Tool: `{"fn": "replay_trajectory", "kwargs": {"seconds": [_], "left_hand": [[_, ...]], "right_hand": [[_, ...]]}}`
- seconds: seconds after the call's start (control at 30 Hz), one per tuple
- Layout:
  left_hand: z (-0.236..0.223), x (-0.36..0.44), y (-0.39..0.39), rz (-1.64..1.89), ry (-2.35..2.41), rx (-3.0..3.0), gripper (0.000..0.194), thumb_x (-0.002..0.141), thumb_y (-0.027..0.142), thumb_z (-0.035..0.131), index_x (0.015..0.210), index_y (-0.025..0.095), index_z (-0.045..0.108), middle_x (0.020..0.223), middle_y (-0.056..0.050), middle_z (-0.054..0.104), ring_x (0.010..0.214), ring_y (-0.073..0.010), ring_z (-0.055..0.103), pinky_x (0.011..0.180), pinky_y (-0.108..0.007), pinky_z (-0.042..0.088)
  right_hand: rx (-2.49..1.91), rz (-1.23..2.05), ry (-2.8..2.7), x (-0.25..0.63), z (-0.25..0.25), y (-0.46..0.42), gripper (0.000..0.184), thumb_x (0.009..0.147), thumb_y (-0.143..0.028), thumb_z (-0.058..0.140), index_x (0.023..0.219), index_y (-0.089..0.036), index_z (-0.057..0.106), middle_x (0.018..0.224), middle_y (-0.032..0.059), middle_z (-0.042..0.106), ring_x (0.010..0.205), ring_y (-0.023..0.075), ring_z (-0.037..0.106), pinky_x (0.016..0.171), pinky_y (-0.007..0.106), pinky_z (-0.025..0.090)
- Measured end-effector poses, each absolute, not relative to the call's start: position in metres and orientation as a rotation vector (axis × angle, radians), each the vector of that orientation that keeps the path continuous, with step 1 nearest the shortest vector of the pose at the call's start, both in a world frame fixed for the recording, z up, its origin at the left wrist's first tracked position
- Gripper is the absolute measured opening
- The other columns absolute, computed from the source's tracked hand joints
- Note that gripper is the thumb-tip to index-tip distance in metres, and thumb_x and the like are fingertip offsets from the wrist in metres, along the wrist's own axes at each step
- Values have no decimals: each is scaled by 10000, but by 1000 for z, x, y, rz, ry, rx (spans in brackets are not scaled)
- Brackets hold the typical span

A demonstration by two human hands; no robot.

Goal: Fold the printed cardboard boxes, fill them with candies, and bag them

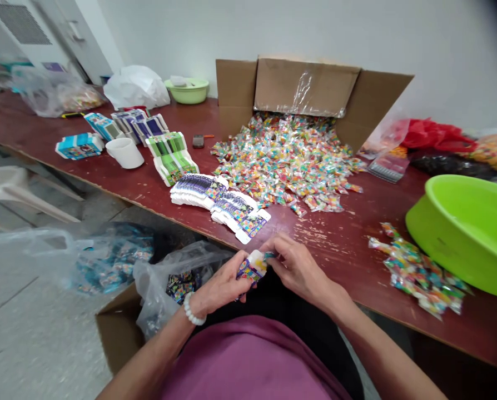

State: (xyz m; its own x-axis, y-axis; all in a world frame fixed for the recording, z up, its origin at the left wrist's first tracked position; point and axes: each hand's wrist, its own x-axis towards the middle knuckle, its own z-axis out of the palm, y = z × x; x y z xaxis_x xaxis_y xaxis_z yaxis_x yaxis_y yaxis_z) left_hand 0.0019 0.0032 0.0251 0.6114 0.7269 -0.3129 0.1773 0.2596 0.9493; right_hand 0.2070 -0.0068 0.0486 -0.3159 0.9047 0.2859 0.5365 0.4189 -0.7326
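Observation:
My left hand (pixel 225 280) is wrapped round a small purple printed candy box (pixel 251 270), its top end open and tilted to the right. At that opening, the fingers of my right hand (pixel 292 258) pinch a small wrapped candy (pixel 269 255), partly hidden by the fingertips. Just beyond, on the table edge, flat purple boxes (pixel 240 211) lie fanned out in overlapping rows. Behind them a big heap of wrapped candies (pixel 290 161) spills from a cardboard carton (pixel 307 86) lying on its side.
Green flattened boxes (pixel 173 158), a white roll (pixel 125 153) and blue boxes (pixel 80 146) stand left on the red table (pixel 332 236). At right, loose candies (pixel 423 272) lie by a green basin (pixel 465 239). Below the edge, a plastic bag (pixel 157 289) sits in a carton (pixel 119 322).

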Motion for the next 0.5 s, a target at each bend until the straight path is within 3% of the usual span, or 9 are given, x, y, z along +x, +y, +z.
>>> {"fn": "replay_trajectory", "kwargs": {"seconds": [0.23,0.4,0.5], "left_hand": [[21,6,0,475,865,1298,291,785,166,548,1073,211,548,859,2,592,610,-102,537,520,-206,427],[21,11,-3,556,827,1129,313,748,140,569,1052,205,537,856,-6,579,654,-119,546,532,-213,480],[21,13,-4,638,799,1026,255,832,274,597,1071,192,562,885,-31,607,696,-139,581,540,-223,505]], "right_hand": [[-1263,593,-2028,199,49,-9,228,832,-36,540,927,-218,640,914,56,661,838,203,629,726,299,486],[-1118,988,-2011,199,54,-13,269,898,-83,505,1094,-243,598,953,24,720,831,180,672,743,296,510],[-1162,1033,-1737,197,48,-10,152,919,-184,565,1052,-234,621,923,22,719,815,173,677,732,288,518]]}}
